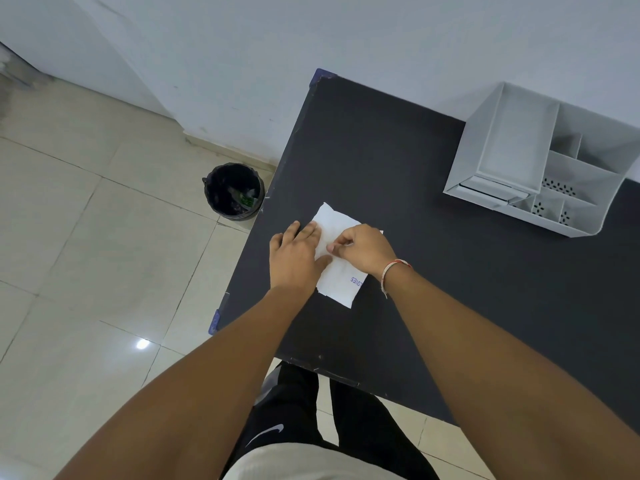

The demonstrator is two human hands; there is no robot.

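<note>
A white paper packet (337, 282) with purple lettering lies flat on the black table (433, 271), near its left edge. My left hand (298, 254) lies flat with straight fingers, pressing down the packet's left side. My right hand (363, 251) has its fingers curled, and thumb and forefinger pinch the packet near its middle. A red and white thread band circles my right wrist. The packet's right part is hidden under my right hand.
A white plastic desk organiser (540, 161) with several compartments stands at the table's back right, against the white wall. A black bin (235, 195) with a black liner sits on the tiled floor, just left of the table. My legs are below the table's front edge.
</note>
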